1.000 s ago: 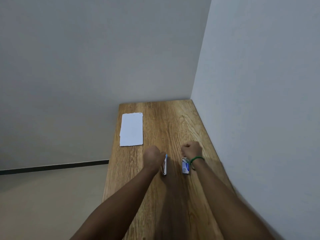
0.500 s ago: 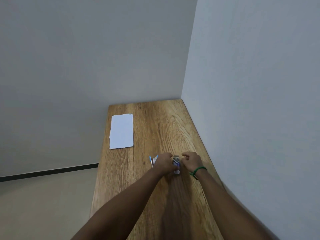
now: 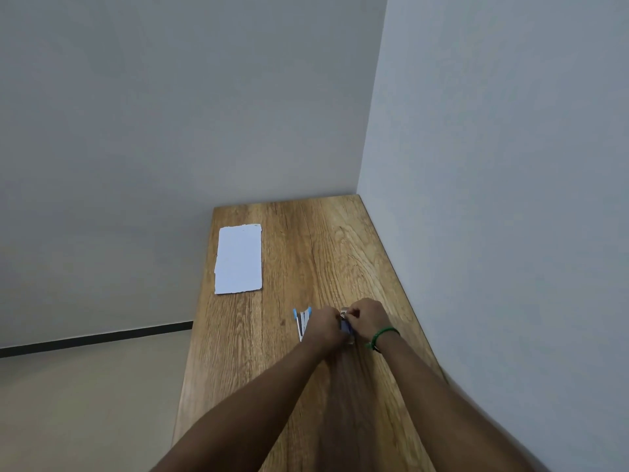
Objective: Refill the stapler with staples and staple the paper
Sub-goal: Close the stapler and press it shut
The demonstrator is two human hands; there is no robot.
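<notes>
Head view. Both hands meet over a small staple box (image 3: 346,327), which sits between them on the wooden table (image 3: 316,253). The left hand (image 3: 325,327) is curled against the box from its left side; the right hand (image 3: 369,316), with a green wristband (image 3: 381,335), pinches at the box top with its fingertips (image 3: 352,315). The box appears grasped by both hands, though the exact contact is too small to confirm.

The stapler (image 3: 302,320), blue and white, lies on the table just left of the grip, touching or nearly touching the left hand; it appears hinged open, but this cannot be confirmed. The paper (image 3: 239,258) lies flat, well beyond the grip and to its left, near the table's left edge.

Progress, as a judgement: the task is at an early stage. The staples are probably being taken from the box. Loading the stapler, closing it and stapling the paper remain.

Clearance: the right-hand wall (image 3: 493,233) and the table's right edge lie near the right hand, restricting movement that way. Bare table lies beyond the grip and between it and the paper.
</notes>
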